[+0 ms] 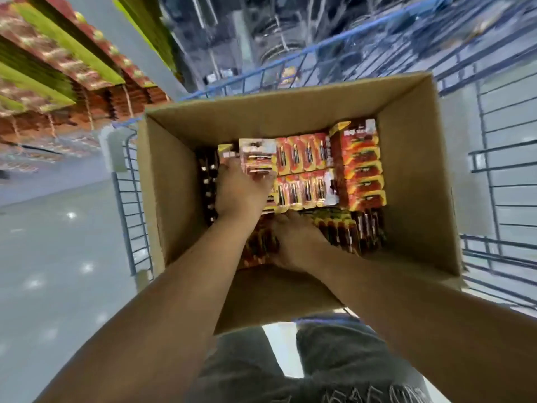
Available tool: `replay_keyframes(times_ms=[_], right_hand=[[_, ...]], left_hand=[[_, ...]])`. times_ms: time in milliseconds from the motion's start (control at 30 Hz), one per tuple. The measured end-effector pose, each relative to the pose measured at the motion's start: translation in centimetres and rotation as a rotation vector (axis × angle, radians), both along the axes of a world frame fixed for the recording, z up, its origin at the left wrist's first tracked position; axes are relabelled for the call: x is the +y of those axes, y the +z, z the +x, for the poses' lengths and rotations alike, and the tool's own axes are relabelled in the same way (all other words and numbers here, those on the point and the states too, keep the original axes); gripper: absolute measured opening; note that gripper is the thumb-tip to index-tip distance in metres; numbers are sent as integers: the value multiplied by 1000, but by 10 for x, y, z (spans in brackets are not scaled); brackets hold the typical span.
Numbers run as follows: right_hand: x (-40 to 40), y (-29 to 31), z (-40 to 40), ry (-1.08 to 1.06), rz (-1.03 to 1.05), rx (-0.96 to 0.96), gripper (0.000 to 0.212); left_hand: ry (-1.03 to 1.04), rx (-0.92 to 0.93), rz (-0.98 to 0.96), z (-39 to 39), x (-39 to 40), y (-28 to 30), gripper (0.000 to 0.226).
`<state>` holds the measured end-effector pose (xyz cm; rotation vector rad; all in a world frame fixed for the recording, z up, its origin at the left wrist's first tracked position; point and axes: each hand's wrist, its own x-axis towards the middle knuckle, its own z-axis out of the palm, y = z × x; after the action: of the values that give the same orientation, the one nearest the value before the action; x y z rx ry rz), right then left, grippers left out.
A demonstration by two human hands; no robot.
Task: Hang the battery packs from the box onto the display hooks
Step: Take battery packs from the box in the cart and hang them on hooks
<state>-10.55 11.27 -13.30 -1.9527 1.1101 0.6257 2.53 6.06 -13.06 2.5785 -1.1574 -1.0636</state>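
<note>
Inside the cardboard box (415,181), left hand (241,190) grasps a battery pack (259,161) for lifting out; right hand (296,242), grip apparently unclear, steadies the upright packs (357,231).

We reach both bare forearms forward and down, side by side. Our left hand (236,190) lies furthest ahead, back of the hand up, fingers curled round a battery pack (259,162). Our right hand (293,242) sits nearer and lower, palm down (its fingers are hidden, so their grip is unclear).
</note>
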Motion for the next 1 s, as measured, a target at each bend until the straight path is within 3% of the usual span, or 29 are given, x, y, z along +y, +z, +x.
replay_keyframes(times_ms=[100, 200, 433, 567, 667, 800, 900, 933, 1000], right_hand=[[2, -11, 6, 71, -44, 79, 73], [4, -15, 8, 74, -95, 81, 65], [1, -10, 19, 160, -157, 105, 49], [7, -12, 43, 231, 62, 63, 32], [4, -19, 44, 231, 158, 25, 33], [-8, -5, 25, -27, 281, -94, 42], [-20, 20, -9, -270, 367, -199, 5], [-25, 32, -22, -343, 405, -224, 12], [-32, 54, -49, -538, 492, -267, 4]], left_hand=[[-104, -180, 54, -8, -10, -11, 94], [-113, -217, 35, -6, -15, -24, 90], [-13, 23, 8, 14, -14, -21, 52], [117, 216, -1, 18, -10, -20, 41], [213, 330, -26, 21, -9, -18, 39], [269, 502, -60, 22, -7, -3, 36], [256, 569, -106, 26, -5, 23, 40], [242, 586, -126, 27, -6, 35, 40], [210, 604, -160, 30, -5, 62, 39]])
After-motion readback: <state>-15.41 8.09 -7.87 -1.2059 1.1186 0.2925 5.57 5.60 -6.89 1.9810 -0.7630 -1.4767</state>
